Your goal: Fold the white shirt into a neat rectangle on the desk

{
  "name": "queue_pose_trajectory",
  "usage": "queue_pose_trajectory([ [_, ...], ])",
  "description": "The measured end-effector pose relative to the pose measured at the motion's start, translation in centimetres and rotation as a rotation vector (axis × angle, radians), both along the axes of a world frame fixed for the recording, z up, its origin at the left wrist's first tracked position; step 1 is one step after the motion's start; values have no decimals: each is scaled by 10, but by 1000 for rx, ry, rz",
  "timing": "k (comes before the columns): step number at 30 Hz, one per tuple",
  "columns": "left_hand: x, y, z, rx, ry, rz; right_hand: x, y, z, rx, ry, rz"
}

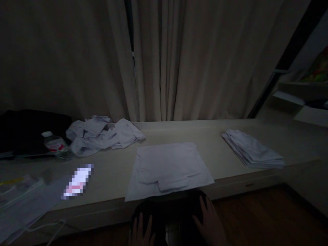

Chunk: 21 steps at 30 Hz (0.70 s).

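My left hand [142, 230] rests on my dark-clad left knee, its fingers spread and nothing in it. On the other knee lies my right hand [208, 217], also with fingers apart and holding nothing. Just beyond both hands, a white cloth [167, 162] is spread flat on the desk, its near edge reaching over the front. A smaller folded flap [173, 183] lies on its near part. To the right sits a stack of folded white cloths [252, 148]. A crumpled heap of white cloth [105, 135] lies at the back left.
A clear plastic bottle [57, 147] with a white cap stands at the left, before a black bag-like object [33, 130]. A blurred bright phone-like thing [78, 181] lies nearer. Closed curtains [212, 61] hang behind the desk [107, 181]. Shelves [294, 99] stand at the right.
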<state>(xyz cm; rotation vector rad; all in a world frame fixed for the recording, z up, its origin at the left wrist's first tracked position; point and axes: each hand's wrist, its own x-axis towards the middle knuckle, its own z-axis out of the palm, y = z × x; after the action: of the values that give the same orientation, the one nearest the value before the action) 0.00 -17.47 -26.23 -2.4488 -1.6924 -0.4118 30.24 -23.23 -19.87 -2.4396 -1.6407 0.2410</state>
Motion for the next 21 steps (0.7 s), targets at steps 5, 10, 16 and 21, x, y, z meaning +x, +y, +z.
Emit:
queue_pose_trajectory([
  [5, 5, -4, 1, 11, -121, -64, -11, -12, 4, 60, 57, 15],
  [10, 14, -9, 6, 29, -191, -11, -6, -16, 2, 76, 86, 42],
  [16, 28, -16, 42, -95, -201, 151, 19, -20, -6, 88, 196, 134],
  [21, 30, -15, 60, -190, -245, 210, 20, -17, -11, 95, 262, 172],
])
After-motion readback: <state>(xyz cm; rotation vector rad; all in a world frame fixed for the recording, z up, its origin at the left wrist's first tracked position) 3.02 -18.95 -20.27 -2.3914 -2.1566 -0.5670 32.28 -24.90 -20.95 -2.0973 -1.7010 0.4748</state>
